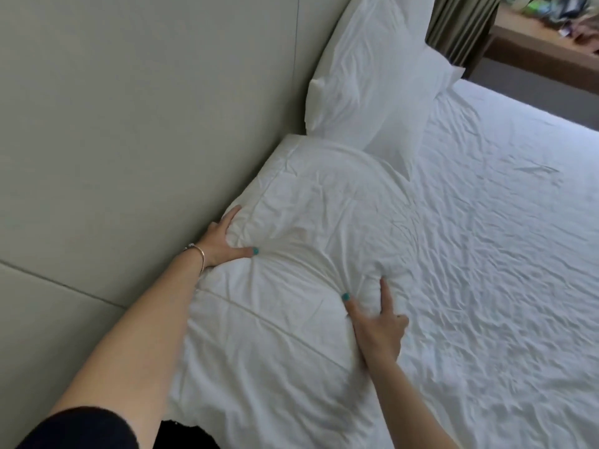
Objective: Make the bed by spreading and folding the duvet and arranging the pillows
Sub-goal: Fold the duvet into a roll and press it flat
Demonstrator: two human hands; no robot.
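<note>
A white pillow (pixel 291 228) lies at the head of the bed, against the padded headboard. My left hand (pixel 223 238) grips its left edge beside the headboard, thumb pressed into the fabric. My right hand (pixel 376 322) pinches its right edge, fingers tucked under it. A second white pillow (pixel 366 89) leans upright against the headboard farther along, with another partly hidden behind it. The wrinkled white sheet (pixel 486 254) covers the mattress to the right. No duvet is in view.
The pale green padded headboard (pixel 129 124) fills the left side. A striped curtain (pixel 460 24) hangs past the pillows. A wooden shelf (pixel 538 43) with small items stands beyond the bed's far edge.
</note>
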